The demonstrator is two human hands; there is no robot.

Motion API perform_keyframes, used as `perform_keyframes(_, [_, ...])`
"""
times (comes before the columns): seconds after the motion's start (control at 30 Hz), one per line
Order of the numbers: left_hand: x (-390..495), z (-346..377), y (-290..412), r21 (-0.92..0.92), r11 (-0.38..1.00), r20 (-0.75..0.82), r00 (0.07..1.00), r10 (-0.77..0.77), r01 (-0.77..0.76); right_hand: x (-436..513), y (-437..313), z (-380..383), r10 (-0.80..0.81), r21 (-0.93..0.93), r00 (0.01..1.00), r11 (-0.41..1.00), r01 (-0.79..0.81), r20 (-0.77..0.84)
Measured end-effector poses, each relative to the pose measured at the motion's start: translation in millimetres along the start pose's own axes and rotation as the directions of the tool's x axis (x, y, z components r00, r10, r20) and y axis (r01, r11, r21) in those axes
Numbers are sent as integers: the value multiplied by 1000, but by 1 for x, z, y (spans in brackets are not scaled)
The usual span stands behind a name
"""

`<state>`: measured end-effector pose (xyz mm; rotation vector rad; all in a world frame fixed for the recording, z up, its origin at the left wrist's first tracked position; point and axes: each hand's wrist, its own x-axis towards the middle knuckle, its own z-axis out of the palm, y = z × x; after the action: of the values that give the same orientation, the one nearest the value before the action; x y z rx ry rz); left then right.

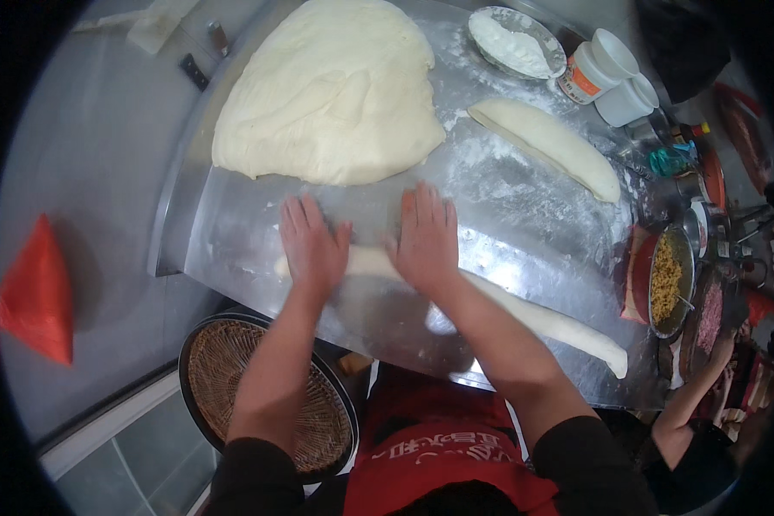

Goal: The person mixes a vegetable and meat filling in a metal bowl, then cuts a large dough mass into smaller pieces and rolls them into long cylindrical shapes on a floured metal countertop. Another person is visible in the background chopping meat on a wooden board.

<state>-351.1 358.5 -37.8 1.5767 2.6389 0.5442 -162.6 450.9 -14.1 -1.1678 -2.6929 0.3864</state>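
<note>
A long rope of dough (542, 316) lies across the metal worktop in front of me. My left hand (311, 242) rests palm down over it near its left end, fingers stretched forward. Flat over the same rope, farther right, is my right hand (426, 238), slightly blurred. Part of the rope is hidden under both palms; neither hand grasps it. Beyond my fingertips spreads a big slab of dough (329, 97). A shorter, thick strip of dough (548, 145) lies on floured metal to the right.
At the worktop's (374, 316) far side are a bowl of flour (516, 45) and white plastic tubs (596, 71). A bowl of yellow filling (667, 280) and pink filling (709, 316) stand right, by another person's arm (690, 393). A round woven tray (232, 361) sits below left.
</note>
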Motion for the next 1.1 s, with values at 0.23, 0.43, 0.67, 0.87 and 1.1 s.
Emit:
perform_keyframes(0.23, [-92, -62, -25, -79, 968, 412, 876, 251, -240, -62, -48, -33, -347, 261, 742, 936, 236, 573])
perform_keyframes(0.43, [-78, -35, -24, 7, 990, 226, 964, 138, -143, -55, -41, 7, -225, 137, 967, 968, 208, 123])
perform_keyframes(0.67, [-17, -36, -43, -12, 980, 360, 913, 190, -199, -3, -43, 11, -306, 229, 935, 937, 264, 176])
perform_keyframes(0.87, [-129, -69, -28, 69, 997, 363, 932, -1, -26, -88, -78, -1, -431, 380, 834, 876, 296, 345])
perform_keyframes(1.1, [0, -20, -57, 40, 989, 199, 971, 133, -144, 33, -40, 12, -155, 136, 987, 980, 148, 39])
